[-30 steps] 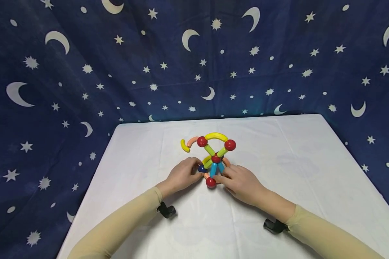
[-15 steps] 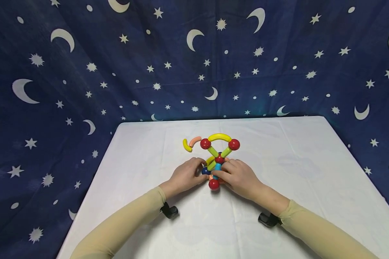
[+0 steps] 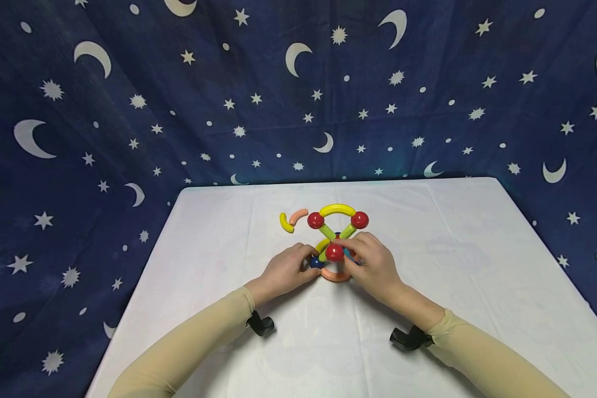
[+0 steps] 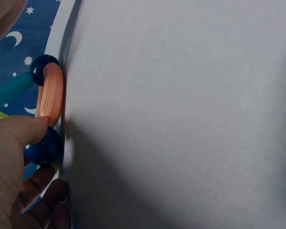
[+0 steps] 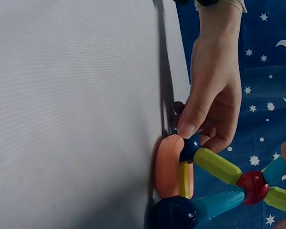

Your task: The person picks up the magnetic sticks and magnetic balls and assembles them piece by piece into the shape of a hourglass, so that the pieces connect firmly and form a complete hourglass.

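Note:
A magnetic stick-and-ball structure stands on the table. Two red balls and a yellow curved stick (image 3: 337, 209) top it, above green sticks (image 5: 218, 166) that meet at a central red ball (image 5: 253, 187). My left hand (image 3: 287, 268) pinches a dark blue ball (image 4: 44, 147) low on the structure, its thumb by the end of an orange curved stick (image 4: 52, 95). A second dark blue ball (image 5: 174, 213) sits at that stick's other end, joined to a blue stick (image 5: 220, 202). My right hand (image 3: 376, 264) holds a red ball (image 3: 334, 252) between thumb and finger, partly covering the structure's centre.
A loose yellow curved stick (image 3: 286, 223) and a loose orange curved stick (image 3: 299, 216) lie behind the left hand. The white-covered table (image 3: 428, 221) ends at a dark blue curtain (image 3: 258, 72) with moons and stars.
My right hand has raised the lower red ball from the structure's near side toward its centre, uncovering the orange curved stick at the front. The left hand keeps its grip on the blue ball.

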Tool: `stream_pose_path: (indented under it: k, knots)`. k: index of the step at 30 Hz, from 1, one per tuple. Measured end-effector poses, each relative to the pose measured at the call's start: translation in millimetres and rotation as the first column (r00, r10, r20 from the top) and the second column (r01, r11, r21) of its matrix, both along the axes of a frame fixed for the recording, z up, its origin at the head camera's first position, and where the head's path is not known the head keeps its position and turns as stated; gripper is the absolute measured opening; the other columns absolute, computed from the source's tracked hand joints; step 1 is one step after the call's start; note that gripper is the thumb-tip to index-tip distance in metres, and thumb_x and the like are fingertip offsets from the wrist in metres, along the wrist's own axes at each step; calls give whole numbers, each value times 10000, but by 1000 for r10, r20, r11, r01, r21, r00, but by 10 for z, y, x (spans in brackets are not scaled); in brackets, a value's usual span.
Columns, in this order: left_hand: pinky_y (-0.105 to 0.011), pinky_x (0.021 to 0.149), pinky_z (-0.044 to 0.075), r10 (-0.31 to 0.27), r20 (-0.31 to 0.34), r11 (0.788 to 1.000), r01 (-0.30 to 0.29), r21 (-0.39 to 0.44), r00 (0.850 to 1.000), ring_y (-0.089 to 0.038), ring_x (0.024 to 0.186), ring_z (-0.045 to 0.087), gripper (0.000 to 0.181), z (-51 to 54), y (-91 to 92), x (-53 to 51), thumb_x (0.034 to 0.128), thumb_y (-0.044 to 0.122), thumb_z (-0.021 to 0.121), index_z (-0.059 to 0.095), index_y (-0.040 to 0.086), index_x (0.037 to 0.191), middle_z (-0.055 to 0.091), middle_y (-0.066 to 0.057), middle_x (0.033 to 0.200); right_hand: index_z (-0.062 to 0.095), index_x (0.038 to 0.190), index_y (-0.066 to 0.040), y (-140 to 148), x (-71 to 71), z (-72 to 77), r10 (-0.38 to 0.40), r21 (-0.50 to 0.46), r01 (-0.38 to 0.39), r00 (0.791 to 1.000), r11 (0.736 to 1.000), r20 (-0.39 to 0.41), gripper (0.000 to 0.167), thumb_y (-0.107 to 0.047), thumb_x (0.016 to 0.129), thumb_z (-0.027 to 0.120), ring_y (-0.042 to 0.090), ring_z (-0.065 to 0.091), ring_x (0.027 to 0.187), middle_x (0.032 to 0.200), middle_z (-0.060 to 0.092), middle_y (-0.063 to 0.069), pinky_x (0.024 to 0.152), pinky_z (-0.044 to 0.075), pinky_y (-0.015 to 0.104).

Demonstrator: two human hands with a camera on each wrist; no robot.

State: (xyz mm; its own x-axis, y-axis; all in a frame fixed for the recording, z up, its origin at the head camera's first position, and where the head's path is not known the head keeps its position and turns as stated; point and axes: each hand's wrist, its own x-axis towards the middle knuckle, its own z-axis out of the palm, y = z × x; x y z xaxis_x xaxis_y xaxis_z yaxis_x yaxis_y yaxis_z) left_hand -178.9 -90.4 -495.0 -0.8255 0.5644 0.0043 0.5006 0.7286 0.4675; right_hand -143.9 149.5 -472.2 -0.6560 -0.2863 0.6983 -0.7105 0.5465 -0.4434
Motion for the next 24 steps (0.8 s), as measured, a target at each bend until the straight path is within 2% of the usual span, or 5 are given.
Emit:
stream_pose_path:
  k: [7,13,17,24]
  knots:
    - [-288,749,475,5,16,1000,-5,-2,1000,-112,877,546,380,-2,4,0,960,396,716,634,193,1271,612,39,1073,743,1102,-82,-15,3,7,-63,-52,63,998,997,-16,347,8,774,812,101,439,697,759,541,-23,592,320,198]
    - [-287,742,477,9,19,1000,-9,8,1000,-109,865,550,372,-1,3,3,957,392,721,633,195,1260,608,51,1050,744,1027,-91,-49,-10,36,-117,-90,116,993,989,-3,238,-43,806,816,97,432,647,727,521,-40,566,316,207]
    - [-285,745,482,8,19,1000,-8,14,1000,-106,863,555,372,1,2,4,955,389,724,634,190,1256,610,48,1048,743,1021,-89,-58,-11,51,-125,-96,126,992,987,12,213,-53,822,808,79,428,644,719,522,-47,561,314,203]
    - [-284,745,487,9,20,1000,-10,20,1000,-101,863,561,375,-4,4,4,952,392,729,636,188,1253,616,44,1050,741,1035,-82,-55,-16,23,-123,-88,123,992,989,4,269,-24,784,820,87,434,637,718,520,-45,548,326,213]
